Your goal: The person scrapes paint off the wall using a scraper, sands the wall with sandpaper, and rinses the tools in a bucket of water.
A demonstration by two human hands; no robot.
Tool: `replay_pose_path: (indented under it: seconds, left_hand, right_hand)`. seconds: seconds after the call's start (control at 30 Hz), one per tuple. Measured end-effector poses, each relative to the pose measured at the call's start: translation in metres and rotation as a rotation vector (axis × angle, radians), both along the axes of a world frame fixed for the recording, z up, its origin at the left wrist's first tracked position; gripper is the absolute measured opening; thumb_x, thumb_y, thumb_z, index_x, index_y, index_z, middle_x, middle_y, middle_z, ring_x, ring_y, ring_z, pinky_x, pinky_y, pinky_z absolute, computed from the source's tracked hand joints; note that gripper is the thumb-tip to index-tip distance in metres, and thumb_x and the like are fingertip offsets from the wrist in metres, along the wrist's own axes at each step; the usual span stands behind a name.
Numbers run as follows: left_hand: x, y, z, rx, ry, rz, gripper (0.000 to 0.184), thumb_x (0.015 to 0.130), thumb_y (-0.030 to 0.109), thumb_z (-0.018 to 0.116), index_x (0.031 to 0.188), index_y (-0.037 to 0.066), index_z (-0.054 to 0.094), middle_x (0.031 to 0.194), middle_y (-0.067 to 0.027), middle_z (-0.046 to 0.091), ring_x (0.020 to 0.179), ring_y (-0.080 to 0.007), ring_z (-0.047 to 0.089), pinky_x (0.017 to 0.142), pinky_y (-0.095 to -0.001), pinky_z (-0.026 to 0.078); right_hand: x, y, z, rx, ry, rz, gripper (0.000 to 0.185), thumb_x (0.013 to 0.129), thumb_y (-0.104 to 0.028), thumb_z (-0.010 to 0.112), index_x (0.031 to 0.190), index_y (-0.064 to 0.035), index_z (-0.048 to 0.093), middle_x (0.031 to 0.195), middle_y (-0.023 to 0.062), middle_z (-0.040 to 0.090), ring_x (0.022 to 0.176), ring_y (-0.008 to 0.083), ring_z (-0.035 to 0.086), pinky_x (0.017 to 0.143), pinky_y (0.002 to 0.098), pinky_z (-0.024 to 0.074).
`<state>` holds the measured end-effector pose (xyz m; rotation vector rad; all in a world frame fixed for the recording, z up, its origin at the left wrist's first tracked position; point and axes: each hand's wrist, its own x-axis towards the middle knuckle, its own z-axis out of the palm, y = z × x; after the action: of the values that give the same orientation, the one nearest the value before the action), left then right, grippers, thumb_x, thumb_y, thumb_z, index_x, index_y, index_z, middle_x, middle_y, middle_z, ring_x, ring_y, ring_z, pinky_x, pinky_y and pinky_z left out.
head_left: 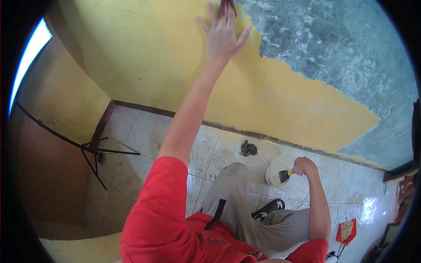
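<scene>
My left hand (221,37) is stretched up against the yellow wall (272,101), its middle fingers on a dark reddish-brown piece of sandpaper (232,5) at the top edge of the view. The thumb and outer fingers are spread. Part of the sandpaper is hidden by the fingers and the frame edge. Low on the right, my right hand (305,166) is closed round the yellow handle of a putty knife (284,176). Its dark blade hangs over a white bucket (270,177) on the floor. The bucket's contents are hard to make out.
Bare grey plaster (333,52) borders the yellow paint with a ragged edge. A crumpled black plastic bag (248,148) lies by the wall's foot. A black tripod-like stand (94,150) is at left. A red dustpan (347,232) with pale debris lies at lower right on the tiles.
</scene>
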<state>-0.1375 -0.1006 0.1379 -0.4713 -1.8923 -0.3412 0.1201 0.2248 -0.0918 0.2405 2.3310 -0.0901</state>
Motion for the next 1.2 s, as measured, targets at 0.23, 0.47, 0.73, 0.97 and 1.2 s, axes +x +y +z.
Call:
replay_pose_path:
  seconds: [0.23,0.47,0.73,0.97,1.2]
  left_hand:
    - [-0.008,-0.005,-0.048,0.014,-0.052,-0.017,0.076,0.086,0.051,0.052,0.134,-0.005,0.038,0.138,-0.0213,0.044,0.140,-0.0470,0.006,0.101,-0.0721,0.001]
    - [-0.022,0.000,0.002,0.035,0.114,-0.038,0.081,0.086,0.053,0.052,0.138,-0.006,0.032,0.146,-0.0207,0.033,0.140,-0.0458,0.010,0.102,-0.0715,0.004]
    - [-0.012,0.000,-0.005,0.013,0.084,-0.033,0.087,0.085,0.056,0.052,0.140,-0.007,0.027,0.147,-0.0232,0.029,0.140,-0.0458,0.011,0.102,-0.0709,0.007]
    - [-0.012,-0.005,-0.015,0.014,0.065,-0.046,0.090,0.084,0.055,0.054,0.144,-0.003,0.022,0.149,-0.0219,0.026,0.139,-0.0471,0.012,0.102,-0.0714,0.007]
    - [-0.012,-0.006,-0.031,0.056,0.052,-0.076,0.092,0.082,0.057,0.053,0.144,-0.002,0.023,0.149,-0.0169,0.031,0.140,-0.0450,0.013,0.102,-0.0714,0.008]
  right_hand:
    - [0.007,0.001,-0.005,-0.064,-0.013,-0.046,0.018,0.070,-0.017,0.059,0.077,-0.0035,0.070,0.071,0.0098,0.069,0.063,0.0191,0.068,0.062,0.0305,0.0548]
    - [0.002,-0.001,0.006,0.031,0.002,-0.024,0.020,0.070,-0.015,0.059,0.081,-0.0034,0.070,0.072,0.0102,0.070,0.063,0.0185,0.068,0.063,0.0310,0.0549]
    - [0.003,0.004,-0.003,0.018,-0.001,-0.006,0.020,0.070,-0.016,0.059,0.079,-0.0030,0.070,0.072,0.0103,0.070,0.063,0.0191,0.068,0.062,0.0312,0.0543]
    - [0.010,0.007,-0.001,-0.003,-0.001,-0.009,0.019,0.069,-0.017,0.058,0.076,-0.0039,0.070,0.069,0.0105,0.069,0.063,0.0192,0.068,0.062,0.0309,0.0544]
    - [0.007,0.003,-0.006,0.013,0.030,0.039,0.018,0.069,-0.015,0.057,0.075,-0.0041,0.070,0.068,0.0097,0.069,0.061,0.0196,0.068,0.061,0.0309,0.0544]
